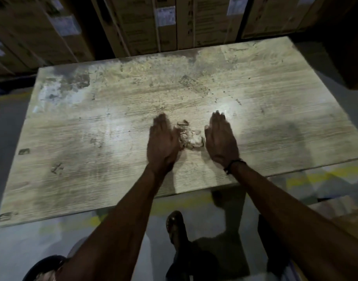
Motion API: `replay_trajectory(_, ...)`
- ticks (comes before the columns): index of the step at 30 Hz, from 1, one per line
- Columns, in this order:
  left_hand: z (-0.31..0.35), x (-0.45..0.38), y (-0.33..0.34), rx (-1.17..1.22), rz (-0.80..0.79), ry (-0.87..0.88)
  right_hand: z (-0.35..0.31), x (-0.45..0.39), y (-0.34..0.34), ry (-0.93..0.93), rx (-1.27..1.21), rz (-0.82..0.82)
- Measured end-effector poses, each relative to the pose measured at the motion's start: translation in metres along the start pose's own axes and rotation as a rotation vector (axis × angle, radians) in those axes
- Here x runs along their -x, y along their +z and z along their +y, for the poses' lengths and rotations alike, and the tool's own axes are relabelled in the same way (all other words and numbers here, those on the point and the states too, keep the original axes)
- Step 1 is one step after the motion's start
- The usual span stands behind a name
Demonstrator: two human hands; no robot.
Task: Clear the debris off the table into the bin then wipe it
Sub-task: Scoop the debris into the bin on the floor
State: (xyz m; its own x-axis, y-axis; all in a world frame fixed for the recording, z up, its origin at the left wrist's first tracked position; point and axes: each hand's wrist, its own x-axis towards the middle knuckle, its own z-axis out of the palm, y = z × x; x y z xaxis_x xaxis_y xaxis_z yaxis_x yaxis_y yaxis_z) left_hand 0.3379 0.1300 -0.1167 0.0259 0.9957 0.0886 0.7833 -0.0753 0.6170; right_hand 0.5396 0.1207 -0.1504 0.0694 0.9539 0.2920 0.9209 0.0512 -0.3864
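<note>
A small pile of pale, crumpled debris (189, 137) lies near the middle of the worn wooden table (92, 159). My left hand (162, 143) stands on edge just left of the pile, fingers straight, touching it. My right hand (220, 141) stands on edge on the pile's right side, fingers straight, a dark band at its wrist. The pile sits between my two palms. Dark specks and stains are scattered over the tabletop, thicker toward the far side.
Stacked cardboard boxes (145, 23) line the wall behind the table. A dark round bin (46, 268) shows at the bottom left by the floor. My sandalled foot (175, 226) stands on the grey floor with yellow markings below the table's near edge.
</note>
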Motion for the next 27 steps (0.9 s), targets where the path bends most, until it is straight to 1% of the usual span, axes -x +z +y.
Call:
replay_trajectory(1,0.009,0.003,0.005,0.077,-0.009,0.045,-0.008,0.003,0.002,-0.012,-0.057,-0.027)
replay_trajectory(2,0.014,0.006,0.012,0.125,-0.03,0.14,-0.016,0.005,0.002,-0.018,-0.14,-0.053)
replay_trajectory(3,0.016,0.011,0.019,0.103,-0.05,0.233,-0.023,0.007,0.0,-0.011,-0.259,-0.084)
replay_trajectory(4,0.017,0.011,0.023,0.108,-0.056,0.291,-0.028,0.008,-0.006,0.003,-0.404,-0.104)
replay_trajectory(5,0.022,0.009,0.021,0.178,-0.069,0.261,-0.032,0.01,-0.013,0.028,-0.544,-0.079)
replay_trajectory(6,0.031,0.005,0.013,0.208,-0.051,0.191,-0.033,0.012,-0.02,0.069,-0.636,0.002)
replay_trajectory(7,0.034,0.001,0.005,0.19,-0.032,0.148,-0.032,0.015,-0.028,0.128,-0.665,0.115)
replay_trajectory(9,0.026,-0.007,-0.001,0.155,0.012,0.15,-0.023,0.026,-0.04,0.274,-0.654,0.327)
replay_trajectory(10,0.016,-0.013,-0.003,0.144,-0.011,0.157,-0.018,0.033,-0.043,0.341,-0.659,0.391)
replay_trajectory(11,0.006,-0.018,-0.007,0.14,-0.059,0.168,-0.016,0.041,-0.043,0.391,-0.679,0.42)
replay_trajectory(13,-0.006,-0.026,-0.008,0.098,-0.163,0.192,-0.02,0.051,-0.04,0.418,-0.698,0.42)
replay_trajectory(14,-0.006,-0.026,-0.005,0.071,-0.185,0.222,-0.026,0.053,-0.036,0.401,-0.677,0.405)
replay_trajectory(15,-0.004,-0.025,-0.003,0.053,-0.197,0.255,-0.035,0.051,-0.032,0.381,-0.653,0.381)
replay_trajectory(17,0.007,-0.014,0.003,0.109,-0.197,0.292,-0.054,0.043,-0.021,0.383,-0.625,0.335)
replay_trajectory(20,0.018,0.005,0.01,0.18,-0.221,0.334,-0.081,0.019,-0.011,0.396,-0.664,0.298)
replay_trajectory(21,0.021,0.01,0.011,0.227,-0.221,0.329,-0.086,0.012,-0.009,0.388,-0.68,0.294)
replay_trajectory(22,0.022,0.013,0.01,0.313,-0.202,0.277,-0.088,0.005,-0.007,0.377,-0.724,0.294)
replay_trajectory(24,0.022,0.017,0.004,0.508,-0.093,0.093,-0.083,-0.01,-0.004,0.394,-0.883,0.3)
replay_trajectory(26,0.018,0.026,-0.006,0.558,0.032,-0.018,-0.064,-0.021,-0.002,0.452,-1.018,0.305)
replay_trajectory(27,0.013,0.032,-0.009,0.532,0.051,-0.021,-0.053,-0.024,-0.002,0.472,-1.069,0.291)
